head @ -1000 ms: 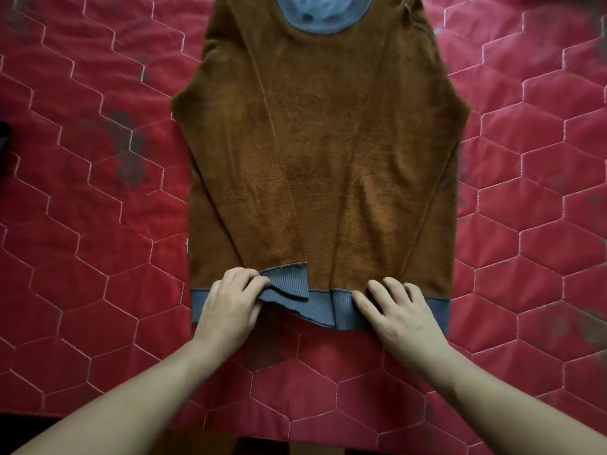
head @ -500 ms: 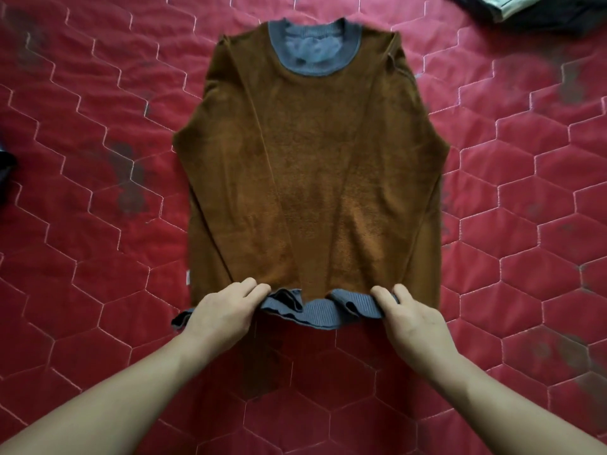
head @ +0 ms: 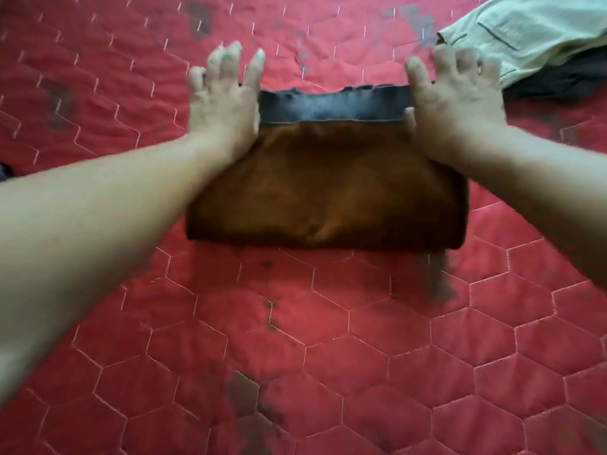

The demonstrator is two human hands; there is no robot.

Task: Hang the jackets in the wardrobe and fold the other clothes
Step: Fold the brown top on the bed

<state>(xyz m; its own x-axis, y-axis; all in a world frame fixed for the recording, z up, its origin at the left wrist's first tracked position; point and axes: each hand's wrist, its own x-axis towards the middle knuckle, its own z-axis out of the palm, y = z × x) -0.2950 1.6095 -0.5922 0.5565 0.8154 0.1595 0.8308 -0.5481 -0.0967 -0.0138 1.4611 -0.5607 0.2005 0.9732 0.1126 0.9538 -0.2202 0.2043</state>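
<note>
Sweater (head: 328, 192), one, folded, left hand (head: 223, 103) and right hand (head: 456, 103) splayed flat on its far corners, one pale garment (head: 542, 31)

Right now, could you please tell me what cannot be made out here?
Folded brown fleece sweater: neck and sleeves hidden inside its fold, head view.
Pale green cloth garment: cut off by top-right edges.
Dark cloth beneath it: mostly covered.
Left hand, right hand: fingertips motion-blurred.

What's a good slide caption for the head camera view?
Left hand and right hand rest on a folded brown sweater on a red quilt.
</note>
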